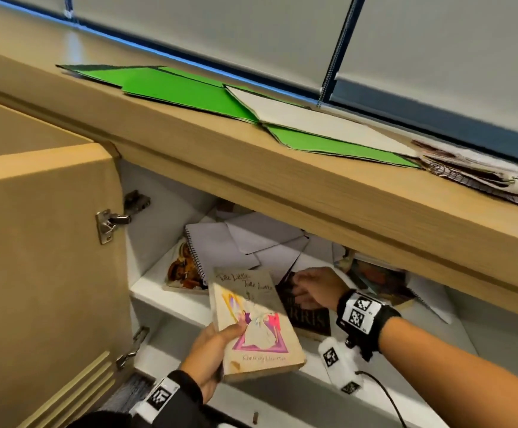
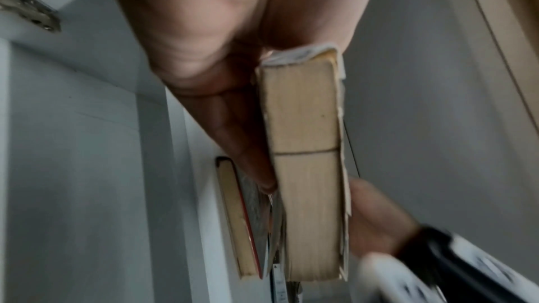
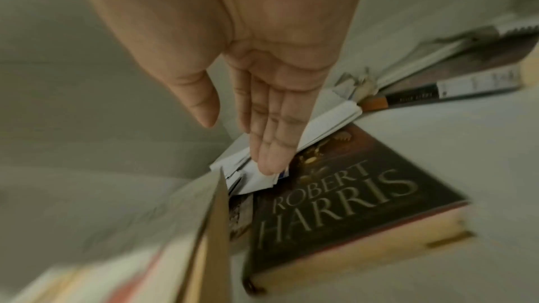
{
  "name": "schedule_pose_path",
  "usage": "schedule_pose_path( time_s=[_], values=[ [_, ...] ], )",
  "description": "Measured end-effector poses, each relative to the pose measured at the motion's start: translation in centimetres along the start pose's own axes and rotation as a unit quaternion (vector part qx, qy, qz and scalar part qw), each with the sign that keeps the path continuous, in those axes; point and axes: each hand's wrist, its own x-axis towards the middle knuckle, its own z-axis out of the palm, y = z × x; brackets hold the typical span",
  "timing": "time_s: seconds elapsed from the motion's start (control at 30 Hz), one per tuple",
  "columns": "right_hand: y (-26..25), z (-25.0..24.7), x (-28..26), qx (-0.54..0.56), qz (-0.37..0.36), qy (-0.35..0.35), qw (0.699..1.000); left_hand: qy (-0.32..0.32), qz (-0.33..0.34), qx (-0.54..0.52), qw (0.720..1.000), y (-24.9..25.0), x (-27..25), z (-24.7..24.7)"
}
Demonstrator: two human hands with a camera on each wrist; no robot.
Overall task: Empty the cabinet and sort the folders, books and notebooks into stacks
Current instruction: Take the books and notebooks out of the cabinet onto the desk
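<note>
My left hand (image 1: 213, 350) grips a worn cream paperback (image 1: 253, 322) by its lower left corner, in front of the open cabinet; its yellowed page edge (image 2: 306, 163) shows between thumb and fingers. My right hand (image 1: 311, 288) reaches onto the upper shelf (image 1: 171, 299) with straight fingers (image 3: 269, 144), over a dark Robert Harris paperback (image 3: 347, 211). Its fingertips sit at the white papers (image 3: 256, 179) lying on that book's far end. A spiral notebook (image 1: 217, 251), white folders (image 1: 267, 234) and more books (image 1: 378, 282) lie deeper on the shelf.
Green folders (image 1: 177, 88) and a white one (image 1: 310, 118) lie on the wooden cabinet top (image 1: 282, 168), with patterned notebooks (image 1: 480, 174) at its right end. The cabinet door (image 1: 41, 273) stands open at left. The lower shelf (image 1: 282, 406) shows below my hands.
</note>
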Motion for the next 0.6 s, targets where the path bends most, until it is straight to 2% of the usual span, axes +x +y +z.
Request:
schedule_pose_path(
  time_s=[0.1, 0.27, 0.4, 0.47, 0.6],
  values=[
    [-2.8, 1.1, 4.6, 0.135, 0.082, -0.027, 0.987, -0.003, -0.006, -0.006, 1.0, -0.2, 1.0, -1.4],
    [-4.6, 2.8, 12.5, 0.297, 0.144, -0.042, 0.943, 0.015, -0.012, -0.002, 1.0, 0.4, 2.9, -4.9],
    [-5.2, 4.8, 16.7, 0.314, 0.133, -0.003, 0.94, 0.008, -0.007, 0.025, 1.0, 1.5, 3.6, -7.6],
    [-5.9, 5.7, 18.0, 0.289, 0.131, 0.012, 0.948, -0.009, -0.016, 0.036, 0.999, 1.7, 3.7, -8.6],
    [-7.5, 6.9, 18.2, 0.273, 0.13, -0.009, 0.953, -0.032, -0.039, 0.047, 0.998, 1.2, 4.1, -9.5]
  ],
)
